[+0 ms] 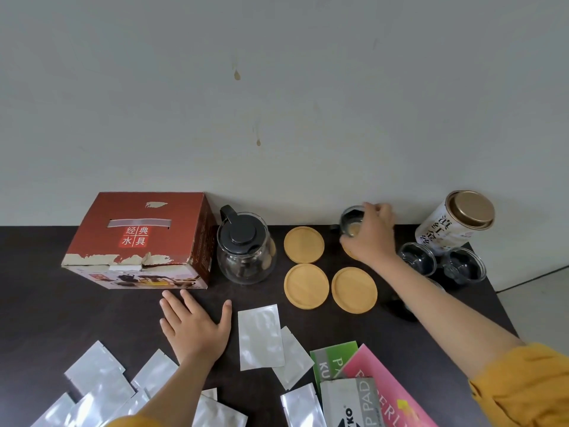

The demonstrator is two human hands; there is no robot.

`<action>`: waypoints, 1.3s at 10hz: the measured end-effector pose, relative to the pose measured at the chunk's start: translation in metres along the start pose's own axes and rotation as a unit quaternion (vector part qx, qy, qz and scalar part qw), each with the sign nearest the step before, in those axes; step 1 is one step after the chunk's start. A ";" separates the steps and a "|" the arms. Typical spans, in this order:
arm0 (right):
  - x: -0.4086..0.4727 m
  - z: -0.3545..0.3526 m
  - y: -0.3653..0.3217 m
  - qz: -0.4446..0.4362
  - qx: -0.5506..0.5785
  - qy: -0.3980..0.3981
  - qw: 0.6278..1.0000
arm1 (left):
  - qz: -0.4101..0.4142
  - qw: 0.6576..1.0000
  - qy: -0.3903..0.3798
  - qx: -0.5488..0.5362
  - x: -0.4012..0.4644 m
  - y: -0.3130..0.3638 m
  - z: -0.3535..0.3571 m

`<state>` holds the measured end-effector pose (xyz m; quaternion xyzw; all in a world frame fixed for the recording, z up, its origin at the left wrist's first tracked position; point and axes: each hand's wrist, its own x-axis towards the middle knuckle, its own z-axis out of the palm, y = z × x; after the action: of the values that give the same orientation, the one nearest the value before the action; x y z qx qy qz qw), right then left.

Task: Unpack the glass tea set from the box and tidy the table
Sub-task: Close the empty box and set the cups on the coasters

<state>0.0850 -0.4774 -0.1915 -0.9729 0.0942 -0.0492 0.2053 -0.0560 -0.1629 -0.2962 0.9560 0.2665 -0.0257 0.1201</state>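
A red cardboard box (144,241) stands closed at the back left of the dark table (46,318). Beside it is a glass teapot (246,255) with a black lid. Three bare wooden coasters (304,245) (306,286) (354,289) lie to its right. My right hand (371,235) grips a small glass cup (351,223) from above, over a fourth coaster at the back. Two more glass cups (415,261) (465,266) stand at the far right. My left hand (194,325) rests flat, fingers spread, on the table in front of the box.
A white tea tin (455,223) with a gold lid leans at the back right corner. Several silver foil sachets (260,337) are scattered along the near edge. Green, pink and grey pad packets (363,380) lie at the near right. The wall runs behind the table.
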 end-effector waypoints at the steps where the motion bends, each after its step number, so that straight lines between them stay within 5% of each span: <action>1: -0.009 0.016 -0.022 -0.039 0.057 -0.035 0.997 | 0.001 1.000 0.000 -0.002 -0.001 0.001 0.000; 7: -0.025 0.045 -0.045 -0.085 0.103 -0.125 0.983 | 0.003 1.000 -0.001 -0.004 0.000 -0.001 0.001; 10: -0.028 -0.010 0.038 -0.009 -0.074 -0.078 0.994 | 0.007 1.000 0.002 -0.015 -0.001 0.000 0.001; 11: -0.018 -0.027 0.066 0.076 -0.215 -0.127 0.965 | 0.007 1.000 0.001 -0.017 -0.001 0.000 0.002; 13: -0.015 -0.030 0.092 0.122 -0.251 -0.166 0.946 | 0.007 1.000 0.002 -0.015 -0.001 0.000 0.001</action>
<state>0.0509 -0.5681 -0.2025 -0.9685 0.1858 0.1636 -0.0281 -0.0565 -0.1638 -0.2975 0.9560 0.2601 -0.0189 0.1342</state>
